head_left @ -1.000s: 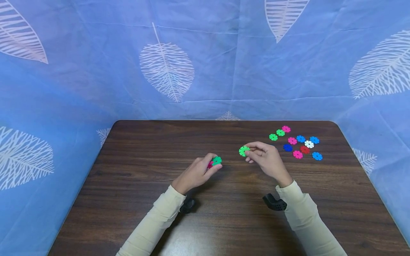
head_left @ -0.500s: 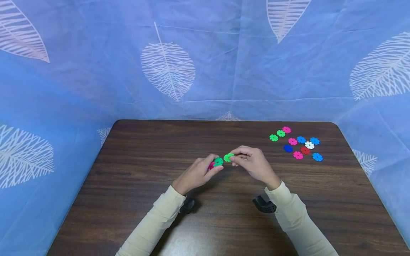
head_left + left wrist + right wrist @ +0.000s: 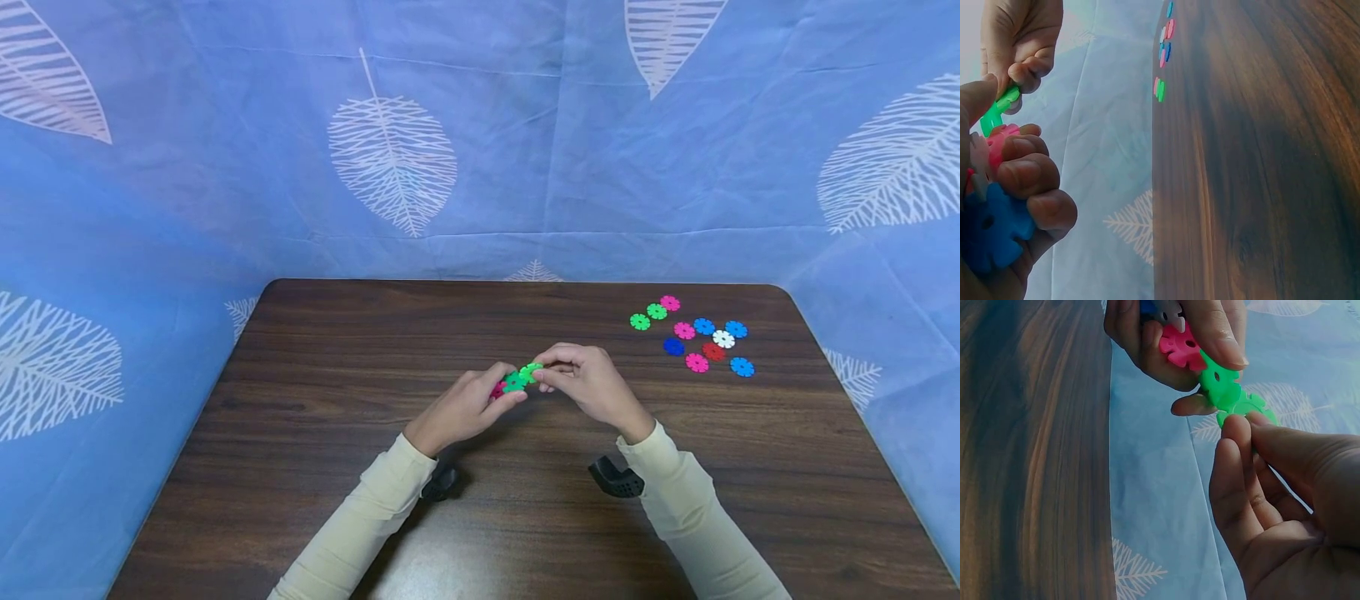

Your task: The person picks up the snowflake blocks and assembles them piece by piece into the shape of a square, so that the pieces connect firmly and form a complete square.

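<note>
My left hand grips a short chain of interlocking notched plastic discs. In the left wrist view a blue disc sticks out below its curled fingers, with a pale disc and a pink disc above. At the chain's far end, a green disc shows between thumb and fingers in the right wrist view. My right hand pinches a light green disc between thumb and fingertip, its edge meeting that green disc at an angle. Fingers hide parts of the chain.
Loose notched discs lie spread at the table's back right: two light green discs, several pink and blue, a white disc and a red disc. A blue leaf-patterned cloth stands behind the dark wooden table.
My right hand has moved left with the light green disc, bringing it from apart to meeting the green disc at the chain's end. My left hand has stayed nearly still.
</note>
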